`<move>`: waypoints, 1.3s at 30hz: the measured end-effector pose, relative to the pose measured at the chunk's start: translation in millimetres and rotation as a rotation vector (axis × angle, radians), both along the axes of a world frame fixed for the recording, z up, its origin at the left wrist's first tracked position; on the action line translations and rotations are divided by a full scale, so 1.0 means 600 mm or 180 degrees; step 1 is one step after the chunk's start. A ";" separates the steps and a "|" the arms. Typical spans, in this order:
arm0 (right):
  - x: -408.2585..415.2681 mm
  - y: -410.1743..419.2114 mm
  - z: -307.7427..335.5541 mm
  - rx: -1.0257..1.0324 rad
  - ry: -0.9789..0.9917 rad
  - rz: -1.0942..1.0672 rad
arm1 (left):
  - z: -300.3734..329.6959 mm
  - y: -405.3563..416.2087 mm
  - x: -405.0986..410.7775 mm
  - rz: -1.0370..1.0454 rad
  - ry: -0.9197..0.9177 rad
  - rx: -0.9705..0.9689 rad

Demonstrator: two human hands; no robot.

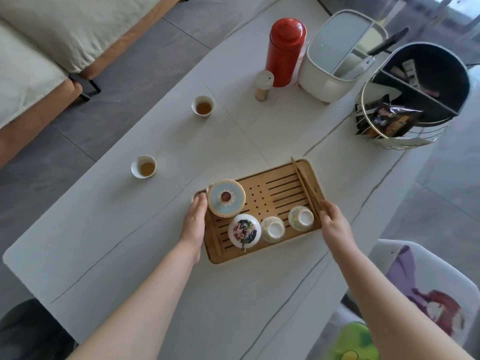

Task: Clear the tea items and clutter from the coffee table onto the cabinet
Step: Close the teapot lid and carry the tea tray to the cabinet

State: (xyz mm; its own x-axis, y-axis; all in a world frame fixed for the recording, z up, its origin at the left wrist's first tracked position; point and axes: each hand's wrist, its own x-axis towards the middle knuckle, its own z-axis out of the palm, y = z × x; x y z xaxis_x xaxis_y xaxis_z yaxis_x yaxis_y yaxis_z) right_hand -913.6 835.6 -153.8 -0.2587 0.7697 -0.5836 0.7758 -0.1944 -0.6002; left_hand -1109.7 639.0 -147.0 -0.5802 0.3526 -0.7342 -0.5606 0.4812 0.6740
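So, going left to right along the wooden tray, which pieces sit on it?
Round pale-blue lid with red knob → white floral teapot → first upturned white cup → second upturned white cup → bamboo tongs.

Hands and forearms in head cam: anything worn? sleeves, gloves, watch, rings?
Nothing worn that shows. The left hand and right hand are bare, with no gloves. Both forearms are bare up to the frame edge, no sleeve in view. No watch or bracelet at either wrist; rings too small to rule out.
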 end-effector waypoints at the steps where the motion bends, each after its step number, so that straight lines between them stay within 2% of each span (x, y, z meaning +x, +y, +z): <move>1: 0.010 -0.014 -0.001 0.0003 0.0036 -0.0082 | 0.000 -0.007 0.001 -0.0026 -0.0033 0.0007; 8: 0.059 -0.083 0.003 0.0094 -0.0228 -0.0454 | 0.005 -0.044 0.012 -0.0371 -0.0136 -0.0044; 16: 0.090 -0.120 0.006 0.0395 -0.1051 -0.0335 | 0.007 -0.060 0.028 -0.0659 -0.0205 -0.0292; 23: 0.106 -0.137 0.009 0.0295 -0.1408 -0.0359 | 0.009 -0.070 0.042 -0.0630 -0.0112 -0.0166; 27: 0.111 -0.136 0.014 0.0243 -0.1295 -0.0300 | 0.016 -0.075 0.048 -0.0411 -0.0080 -0.0130; 32: 0.104 -0.111 0.012 -0.0121 -0.0837 -0.0398 | 0.001 -0.081 0.051 -0.0299 -0.0343 -0.0497; 39: 0.089 -0.079 -0.004 -0.1042 0.0123 -0.0743 | -0.009 -0.072 0.077 0.0080 -0.0317 -0.0567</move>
State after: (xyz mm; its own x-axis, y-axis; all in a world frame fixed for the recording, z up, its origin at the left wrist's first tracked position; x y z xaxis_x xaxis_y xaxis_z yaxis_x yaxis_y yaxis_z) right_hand -860.2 788.0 -156.3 -0.1256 0.5856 -0.8008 0.6663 -0.5483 -0.5054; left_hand -1063.3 595.7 -152.3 -0.5085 0.1984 -0.8379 -0.6335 0.5728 0.5201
